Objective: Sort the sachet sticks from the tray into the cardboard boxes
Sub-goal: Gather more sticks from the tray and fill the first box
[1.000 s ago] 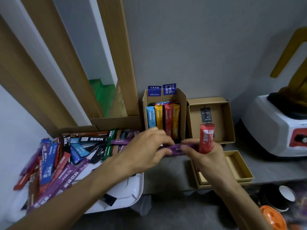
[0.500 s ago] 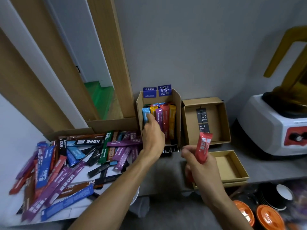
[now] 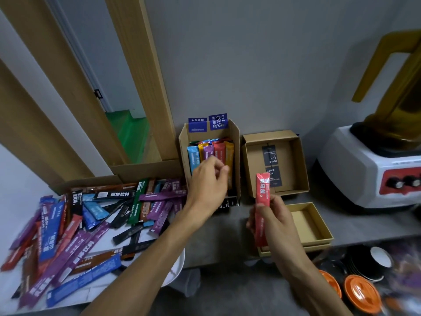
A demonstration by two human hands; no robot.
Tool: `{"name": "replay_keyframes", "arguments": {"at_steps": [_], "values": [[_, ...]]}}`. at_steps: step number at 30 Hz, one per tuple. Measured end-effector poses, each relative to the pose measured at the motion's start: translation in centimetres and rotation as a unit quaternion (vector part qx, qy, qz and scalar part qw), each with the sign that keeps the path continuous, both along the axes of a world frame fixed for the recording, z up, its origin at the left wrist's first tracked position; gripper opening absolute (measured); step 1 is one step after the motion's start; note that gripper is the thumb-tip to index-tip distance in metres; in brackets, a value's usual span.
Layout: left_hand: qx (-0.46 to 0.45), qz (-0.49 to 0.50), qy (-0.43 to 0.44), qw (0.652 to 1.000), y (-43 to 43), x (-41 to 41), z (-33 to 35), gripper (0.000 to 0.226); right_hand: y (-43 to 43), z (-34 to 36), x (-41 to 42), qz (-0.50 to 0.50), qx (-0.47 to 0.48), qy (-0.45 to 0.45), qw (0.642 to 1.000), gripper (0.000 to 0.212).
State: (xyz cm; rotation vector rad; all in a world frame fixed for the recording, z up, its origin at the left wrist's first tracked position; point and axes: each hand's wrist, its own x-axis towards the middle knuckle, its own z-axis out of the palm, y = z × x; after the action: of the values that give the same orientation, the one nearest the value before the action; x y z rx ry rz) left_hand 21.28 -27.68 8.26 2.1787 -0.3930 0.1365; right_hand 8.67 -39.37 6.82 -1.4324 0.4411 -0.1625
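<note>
A white tray (image 3: 175,267) at the left holds a heap of several sachet sticks (image 3: 91,222) in purple, blue, red, black and green. An upright cardboard box (image 3: 236,156) against the wall has several sticks standing in it, among them a purple stick (image 3: 208,151). My left hand (image 3: 206,188) hovers just in front of this box, its fingers loosely curled below the purple stick, with nothing visible in them. My right hand (image 3: 276,224) grips a red sachet stick (image 3: 262,201) upright, in front of a small shallow box (image 3: 317,226).
A wider open box (image 3: 297,163) with dark cards inside sits right of the upright box. A white and red blender base (image 3: 369,172) stands at the far right. Below the shelf edge are orange lids (image 3: 362,293) and black cups (image 3: 369,261). A cardboard flap (image 3: 145,169) lies behind the tray.
My left hand took the purple stick from between both hands, stood it in the upright box and now draws back. My right hand still holds the red stick.
</note>
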Motion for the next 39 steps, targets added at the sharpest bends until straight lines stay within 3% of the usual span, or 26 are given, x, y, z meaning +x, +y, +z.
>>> {"name": "replay_keyframes", "arguments": {"at_steps": [2,4,9,13,16,19,22,24,28,32,34,39], "values": [[-0.044,-0.112,0.090,0.989,0.0,-0.8,1.8,0.019,0.1,-0.4,0.2,0.017,-0.027,-0.018,0.999,0.011],[-0.027,-0.171,0.128,0.977,0.0,-1.2,3.1,0.023,0.5,-0.4,0.5,0.043,-0.052,-0.037,0.997,0.012],[-0.114,-0.104,0.125,0.980,1.6,-0.6,3.9,0.006,0.9,-0.5,0.3,0.076,-0.018,-0.045,0.996,0.033],[-0.149,-0.076,0.142,0.976,3.4,-1.1,2.9,0.004,-0.2,-0.7,0.4,0.021,0.074,-0.057,0.995,0.035],[-0.032,-0.111,0.153,0.981,5.1,-2.3,1.5,0.003,-1.7,-0.5,0.5,-0.024,0.091,-0.066,0.993,0.033],[0.121,-0.118,0.052,0.984,5.9,-3.0,1.1,0.008,-2.3,-0.2,0.7,0.010,-0.048,-0.068,0.997,0.033],[0.136,-0.173,-0.012,0.975,5.0,-3.4,1.4,0.023,-1.7,0.6,1.2,0.065,-0.125,-0.083,0.987,0.022],[0.124,-0.194,-0.009,0.973,4.3,-3.7,1.0,0.016,-1.3,0.9,1.6,0.086,-0.153,-0.097,0.980,0.022],[0.033,-0.122,0.014,0.992,3.0,-3.1,-0.7,0.008,-1.2,0.0,1.8,0.074,-0.097,-0.071,0.990,0.035],[-0.065,0.014,0.049,0.997,0.7,0.4,-2.2,0.006,-1.1,-1.0,1.5,0.039,-0.118,-0.036,0.992,0.046],[-0.056,0.027,0.048,0.997,-0.4,2.1,-3.1,0.011,-1.0,-1.2,1.3,0.043,-0.116,-0.029,0.992,0.049],[0.040,0.031,-0.005,0.999,-1.1,2.6,-4.8,0.043,-1.1,-1.7,0.6,0.044,-0.117,-0.023,0.992,0.032]]}}
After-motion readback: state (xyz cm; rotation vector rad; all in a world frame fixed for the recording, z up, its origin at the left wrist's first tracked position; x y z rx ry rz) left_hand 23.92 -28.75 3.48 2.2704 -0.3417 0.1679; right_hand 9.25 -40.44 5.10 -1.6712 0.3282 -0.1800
